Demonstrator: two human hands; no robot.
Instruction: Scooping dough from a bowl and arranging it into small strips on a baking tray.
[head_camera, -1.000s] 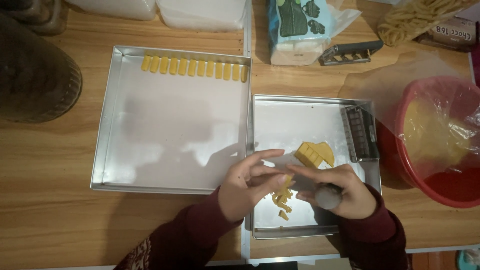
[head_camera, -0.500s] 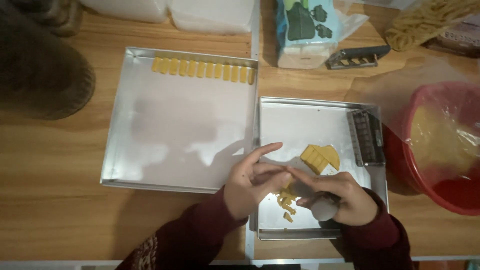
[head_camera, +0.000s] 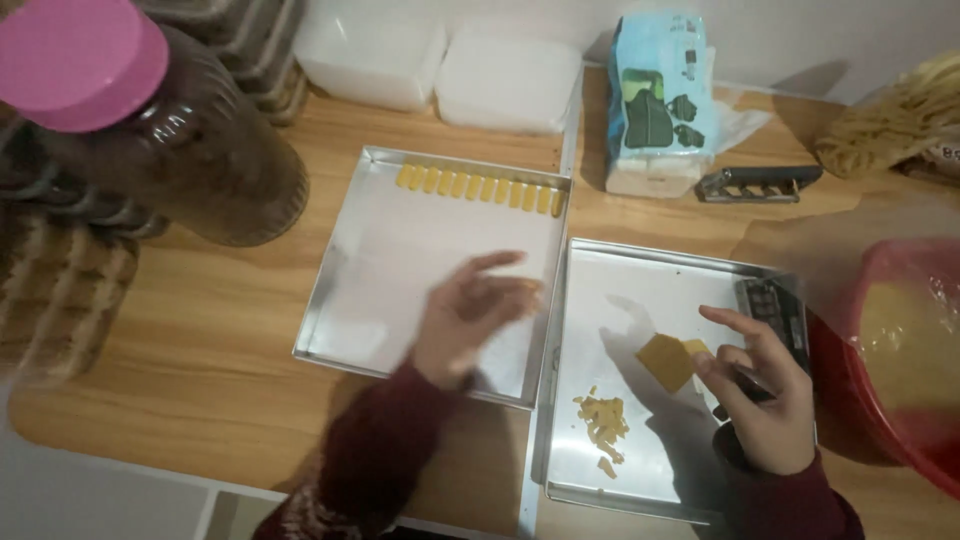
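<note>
Left hand (head_camera: 468, 318), fingers spread and blurred, hovers over the left tray (head_camera: 330, 290) below the row of yellow pieces (head_camera: 477, 186), so place gently in line; right hand (head_camera: 762, 400) pinches a yellow dough sheet (head_camera: 664, 361) over the right tray (head_camera: 640, 275).

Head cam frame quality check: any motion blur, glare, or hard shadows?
Head view: left hand is smeared by motion blur over the left tray; right hand is sharper. Both hands throw soft shadows across the right tray. The brown jar with pink lid, close to the lens, is out of focus. Mild sheen on tray metal, no harsh glare.
</note>
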